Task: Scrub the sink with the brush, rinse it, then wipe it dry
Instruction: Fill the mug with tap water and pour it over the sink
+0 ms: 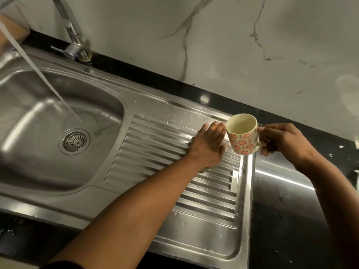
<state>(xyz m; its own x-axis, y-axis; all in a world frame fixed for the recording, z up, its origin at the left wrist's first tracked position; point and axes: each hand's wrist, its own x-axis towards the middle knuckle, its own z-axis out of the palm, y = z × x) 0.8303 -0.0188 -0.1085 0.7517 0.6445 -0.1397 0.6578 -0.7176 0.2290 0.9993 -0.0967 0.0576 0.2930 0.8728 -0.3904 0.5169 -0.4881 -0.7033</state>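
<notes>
On the drainboard (pixel 153 146), left hand (pixel 207 145) flat; mug (pixel 242 139) in right hand (pixel 282 141)

The left hand (pixel 207 144) lies flat, palm down, fingers straight; the right hand (pixel 281 141) pinches a mug (pixel 242 141) by its handle.

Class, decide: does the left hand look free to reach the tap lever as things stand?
Probably yes: the left hand lies flat and empty on the drainboard, and nothing stands between it and the tap lever.

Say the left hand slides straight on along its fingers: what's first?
Left hand: probably the sink's back rim first. The mug in the right hand hangs close beside its fingertips; height unclear, could brush.
</notes>
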